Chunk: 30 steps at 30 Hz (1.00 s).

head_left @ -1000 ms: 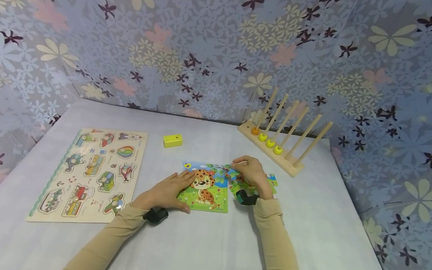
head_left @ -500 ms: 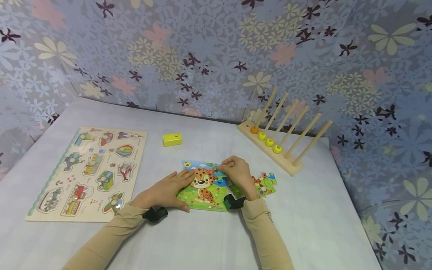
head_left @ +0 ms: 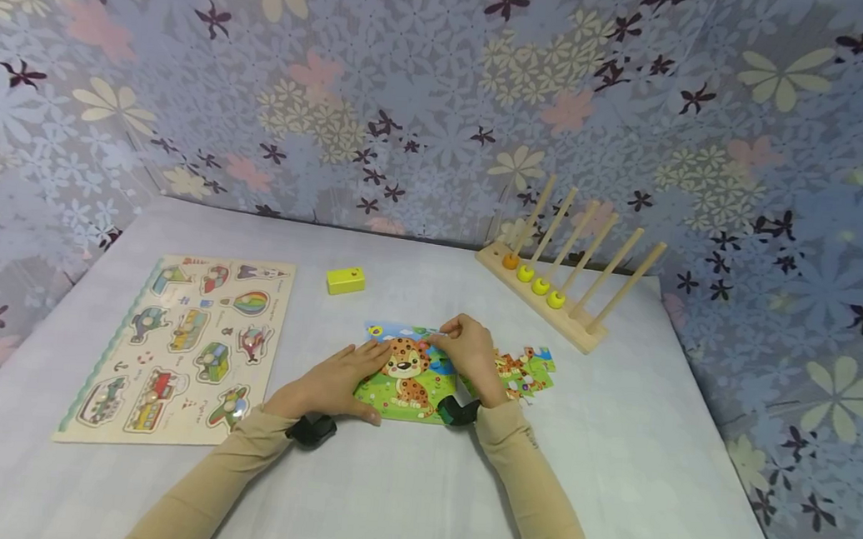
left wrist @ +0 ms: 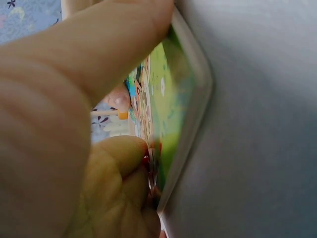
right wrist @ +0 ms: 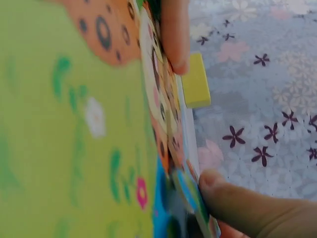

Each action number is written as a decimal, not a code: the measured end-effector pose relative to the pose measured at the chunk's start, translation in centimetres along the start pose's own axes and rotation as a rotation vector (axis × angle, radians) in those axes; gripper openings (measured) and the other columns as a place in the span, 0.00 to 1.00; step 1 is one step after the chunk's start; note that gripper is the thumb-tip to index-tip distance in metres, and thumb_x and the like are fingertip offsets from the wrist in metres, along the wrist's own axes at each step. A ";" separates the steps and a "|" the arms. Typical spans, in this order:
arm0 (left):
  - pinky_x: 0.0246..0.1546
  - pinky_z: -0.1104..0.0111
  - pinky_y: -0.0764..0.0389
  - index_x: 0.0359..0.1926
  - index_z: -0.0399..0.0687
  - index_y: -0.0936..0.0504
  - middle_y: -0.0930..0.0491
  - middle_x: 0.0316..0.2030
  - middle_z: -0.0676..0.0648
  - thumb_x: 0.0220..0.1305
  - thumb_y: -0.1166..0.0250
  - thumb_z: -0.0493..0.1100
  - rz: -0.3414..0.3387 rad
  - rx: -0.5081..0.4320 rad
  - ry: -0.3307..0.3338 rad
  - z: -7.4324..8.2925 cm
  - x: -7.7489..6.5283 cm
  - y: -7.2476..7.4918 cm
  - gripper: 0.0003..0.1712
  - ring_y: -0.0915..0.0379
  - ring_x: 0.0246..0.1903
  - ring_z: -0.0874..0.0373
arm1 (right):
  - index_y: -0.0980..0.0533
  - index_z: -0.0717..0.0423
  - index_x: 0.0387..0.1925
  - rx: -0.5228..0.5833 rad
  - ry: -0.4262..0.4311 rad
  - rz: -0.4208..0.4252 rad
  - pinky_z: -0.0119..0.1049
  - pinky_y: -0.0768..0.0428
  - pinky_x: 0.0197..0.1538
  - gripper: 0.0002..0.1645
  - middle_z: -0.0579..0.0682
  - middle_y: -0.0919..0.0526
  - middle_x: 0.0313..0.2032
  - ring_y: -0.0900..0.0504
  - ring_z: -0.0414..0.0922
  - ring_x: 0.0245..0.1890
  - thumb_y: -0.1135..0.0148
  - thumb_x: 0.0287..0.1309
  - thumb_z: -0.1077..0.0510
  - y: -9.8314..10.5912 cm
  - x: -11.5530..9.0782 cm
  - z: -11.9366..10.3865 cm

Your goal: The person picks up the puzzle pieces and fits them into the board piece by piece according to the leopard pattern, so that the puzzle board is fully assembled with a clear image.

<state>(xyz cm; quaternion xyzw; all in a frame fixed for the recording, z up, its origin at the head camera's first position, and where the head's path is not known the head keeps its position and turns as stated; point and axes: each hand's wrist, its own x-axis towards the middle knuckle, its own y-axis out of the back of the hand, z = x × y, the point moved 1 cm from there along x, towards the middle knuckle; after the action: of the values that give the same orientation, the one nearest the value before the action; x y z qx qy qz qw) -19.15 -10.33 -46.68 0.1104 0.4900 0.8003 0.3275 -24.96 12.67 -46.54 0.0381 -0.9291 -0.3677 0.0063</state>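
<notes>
A jigsaw puzzle (head_left: 437, 399) with a spotted leopard on green grass lies flat at the middle of the table. My left hand (head_left: 337, 382) rests on its left side, fingers spread over the picture and thumb along the near edge. In the left wrist view that thumb (left wrist: 124, 34) lies at the board's corner. Over the puzzle's upper right part, my right hand (head_left: 466, 354) pinches a puzzle piece (right wrist: 190, 193), seen tilted at the board's surface in the right wrist view. More joined or overlapping puzzle pieces (head_left: 533, 375) with jagged edges lie right of the board, partly behind my right hand.
A wooden peg puzzle board (head_left: 195, 320) with vehicles lies to the left. Behind the jigsaw sits a yellow block (head_left: 345, 281). At the back right stands a wooden rack (head_left: 584, 339) with upright rods and several beads. A flowered wall (head_left: 414, 93) rises behind the table.
My right hand has moved left from the pieces on the right to the jigsaw's upper right part, carrying a puzzle piece. My left hand has stayed in place.
</notes>
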 end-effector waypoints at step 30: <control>0.75 0.45 0.56 0.75 0.37 0.50 0.56 0.76 0.39 0.48 0.28 0.63 0.032 0.008 0.047 0.2 -0.3 0.1 0.64 0.65 0.76 0.40 | 0.20 0.57 0.44 0.032 0.052 -0.043 0.35 0.20 0.35 0.12 0.56 0.17 0.40 0.19 0.50 0.37 0.39 0.64 0.54 2.3 0.7 0.9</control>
<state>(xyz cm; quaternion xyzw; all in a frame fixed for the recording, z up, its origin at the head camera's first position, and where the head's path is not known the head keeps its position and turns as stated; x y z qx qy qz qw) -18.86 -10.40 -46.41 0.1007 0.4988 0.8059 0.3025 -25.86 14.94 -45.61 0.0676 -0.9333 -0.3520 0.0220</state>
